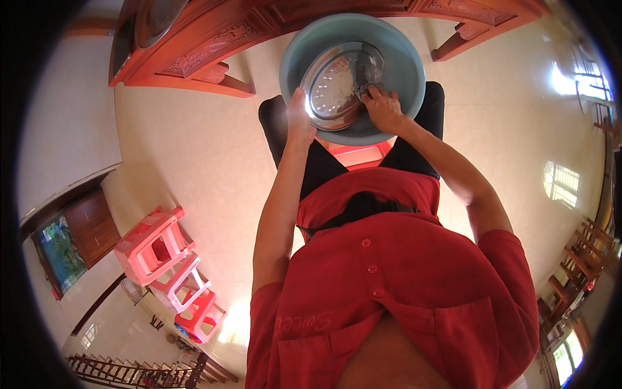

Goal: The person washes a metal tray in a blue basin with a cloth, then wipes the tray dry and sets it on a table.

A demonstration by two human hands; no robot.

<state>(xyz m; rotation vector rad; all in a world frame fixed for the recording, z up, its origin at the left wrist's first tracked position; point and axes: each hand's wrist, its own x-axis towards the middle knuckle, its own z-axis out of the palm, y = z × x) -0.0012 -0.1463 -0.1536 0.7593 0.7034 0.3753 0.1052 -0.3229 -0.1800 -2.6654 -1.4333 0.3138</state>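
Note:
A shiny round metal tray (332, 92) rests tilted inside a blue-green plastic basin (413, 82) before my knees. My left hand (300, 116) grips the tray's left rim, its thumb lying along the edge. Inside the right part of the basin, my right hand (383, 109) presses its bent fingers on a crumpled grey scouring pad (362, 91), which looks like steel wool. The pad touches the tray's right side, and the fingers partly cover it. A dark, glossy patch shows on the tray above that hand; whether it is wet or a reflection is unclear.
A carved reddish wooden table (214, 48) stands just beyond the basin, with a round metal tray (158, 19) at its left end. Below the basin shows a red plastic stool (359, 154). Several stacked plastic stools (150, 245) stand to the left on the tiled floor (204, 160).

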